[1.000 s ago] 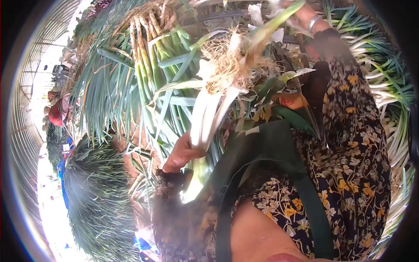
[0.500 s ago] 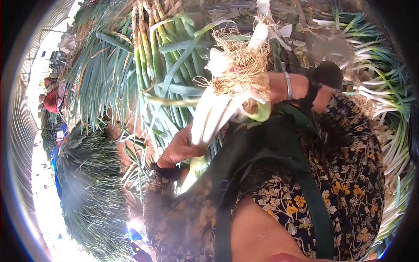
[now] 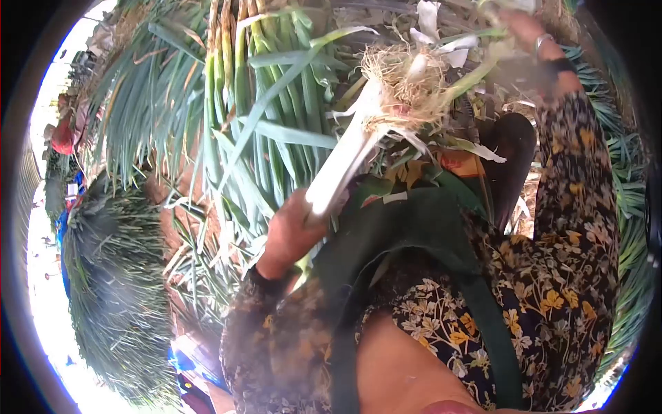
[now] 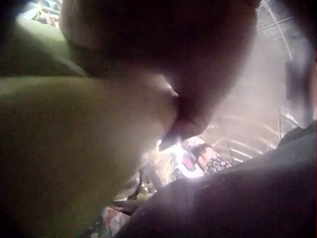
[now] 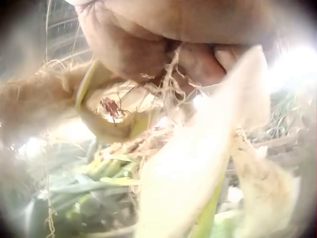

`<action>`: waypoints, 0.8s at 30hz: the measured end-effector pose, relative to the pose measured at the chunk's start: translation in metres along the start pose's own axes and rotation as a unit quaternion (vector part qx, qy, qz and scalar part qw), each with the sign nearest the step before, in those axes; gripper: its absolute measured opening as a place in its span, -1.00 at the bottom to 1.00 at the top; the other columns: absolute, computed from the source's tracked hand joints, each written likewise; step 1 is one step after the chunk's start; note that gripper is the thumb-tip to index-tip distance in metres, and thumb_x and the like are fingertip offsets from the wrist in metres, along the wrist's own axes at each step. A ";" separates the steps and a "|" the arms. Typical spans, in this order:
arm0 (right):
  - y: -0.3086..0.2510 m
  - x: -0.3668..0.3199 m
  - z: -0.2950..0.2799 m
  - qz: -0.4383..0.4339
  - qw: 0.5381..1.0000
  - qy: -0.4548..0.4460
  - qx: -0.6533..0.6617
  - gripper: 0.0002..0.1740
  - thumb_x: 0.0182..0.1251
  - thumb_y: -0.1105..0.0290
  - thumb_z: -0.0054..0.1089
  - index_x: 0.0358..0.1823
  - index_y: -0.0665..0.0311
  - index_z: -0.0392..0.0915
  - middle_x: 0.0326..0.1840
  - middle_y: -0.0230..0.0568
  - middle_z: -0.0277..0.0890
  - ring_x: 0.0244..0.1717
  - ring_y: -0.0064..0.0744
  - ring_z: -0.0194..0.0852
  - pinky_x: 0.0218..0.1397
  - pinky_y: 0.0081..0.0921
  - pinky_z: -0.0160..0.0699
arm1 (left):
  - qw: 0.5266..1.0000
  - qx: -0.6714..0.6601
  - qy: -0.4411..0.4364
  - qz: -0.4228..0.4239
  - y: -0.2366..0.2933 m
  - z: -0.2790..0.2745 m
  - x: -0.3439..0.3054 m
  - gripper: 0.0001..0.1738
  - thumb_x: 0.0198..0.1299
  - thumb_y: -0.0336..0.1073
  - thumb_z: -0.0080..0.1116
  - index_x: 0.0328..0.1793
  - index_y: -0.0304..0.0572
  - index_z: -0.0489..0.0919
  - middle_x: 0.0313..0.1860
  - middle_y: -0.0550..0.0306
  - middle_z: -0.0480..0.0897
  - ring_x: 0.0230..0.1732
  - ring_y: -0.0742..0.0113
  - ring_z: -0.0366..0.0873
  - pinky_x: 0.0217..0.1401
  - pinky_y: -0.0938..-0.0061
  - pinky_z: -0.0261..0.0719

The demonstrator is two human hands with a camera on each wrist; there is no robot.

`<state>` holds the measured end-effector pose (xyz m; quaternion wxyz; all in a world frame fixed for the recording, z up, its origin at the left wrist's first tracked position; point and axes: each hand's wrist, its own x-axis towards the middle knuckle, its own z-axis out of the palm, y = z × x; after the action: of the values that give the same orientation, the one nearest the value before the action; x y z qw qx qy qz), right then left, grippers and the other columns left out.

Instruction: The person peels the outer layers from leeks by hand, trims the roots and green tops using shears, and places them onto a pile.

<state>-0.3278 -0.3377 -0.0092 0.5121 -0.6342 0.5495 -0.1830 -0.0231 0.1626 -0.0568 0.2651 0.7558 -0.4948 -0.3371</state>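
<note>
My left hand [image 3: 293, 231] grips the white shanks of a bunch of scallions [image 3: 352, 152] in the head view. Their tangled tan roots [image 3: 403, 90] point up and away from my body. At the upper right, my right hand [image 3: 527, 31] is stretched well beyond the roots and blurred. A pale yellow-green outer leaf [image 3: 476, 72] runs from the root end towards it. The right wrist view shows curled fingers with thin root strands and a wide whitish peel [image 5: 188, 163] below them. In the left wrist view, the dark hand closes round a thick pale green stalk [image 4: 74, 144].
Long green scallions [image 3: 276, 90] lie piled just beyond my left hand. A big dark green heap [image 3: 117, 290] stands at lower left, and more green leaves [image 3: 631, 186] line the right edge. White peelings [image 3: 458, 48] litter the ground ahead. A dark green apron [image 3: 407, 221] covers my front.
My right hand came in from the upper right to the root end, then swung back out to the upper right, drawing an outer leaf. The left hand keeps its grip on the scallions.
</note>
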 end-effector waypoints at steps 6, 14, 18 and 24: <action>-0.012 -0.098 0.138 -0.072 0.727 -0.412 -0.544 -0.66 0.02 0.20 0.34 -0.35 0.38 0.64 -0.52 -0.16 0.56 -0.44 -0.38 0.48 -0.32 -0.36 0.45 | 0.985 0.149 0.076 0.032 -0.031 0.040 0.020 -0.38 -0.01 -0.09 0.39 0.11 -0.11 0.36 -0.17 -0.15 0.58 -0.27 -0.20 0.62 -0.24 0.01 0.59; -0.007 0.054 0.077 -0.132 0.979 -0.010 -0.157 -0.63 0.28 0.18 0.16 0.00 0.26 0.61 -0.09 -0.17 0.60 -0.05 -0.34 0.54 0.07 -0.41 0.49 | 0.958 0.254 0.108 0.074 -0.047 0.065 0.025 -0.34 -0.17 -0.23 0.30 0.12 -0.20 0.34 -0.24 -0.07 0.52 -0.36 -0.07 0.61 -0.32 0.11 0.61; -0.041 -0.062 0.184 -0.296 0.850 -0.229 -0.370 -0.54 0.29 0.02 0.20 0.01 0.23 0.65 0.14 -0.11 0.58 0.12 -0.23 0.55 0.25 -0.34 0.45 | 0.950 0.282 0.104 0.090 -0.046 0.072 0.028 -0.33 -0.21 -0.24 0.30 0.11 -0.20 0.35 -0.25 -0.04 0.50 -0.38 0.00 0.60 -0.31 0.16 0.61; 0.017 -0.074 0.233 -0.339 0.768 -0.229 -0.493 -0.72 0.19 0.21 0.23 -0.22 0.26 0.70 0.05 -0.13 0.60 0.23 -0.08 0.41 0.31 -0.24 0.34 | 0.947 0.294 0.085 0.095 -0.045 0.073 0.030 -0.34 -0.21 -0.23 0.32 0.09 -0.20 0.35 -0.24 -0.04 0.50 -0.35 0.01 0.61 -0.29 0.17 0.61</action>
<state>-0.1755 -0.1658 -0.0950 0.1443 -0.9676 0.1805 0.1019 -0.0450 0.1466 -0.1431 0.1029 0.7755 -0.6172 -0.0845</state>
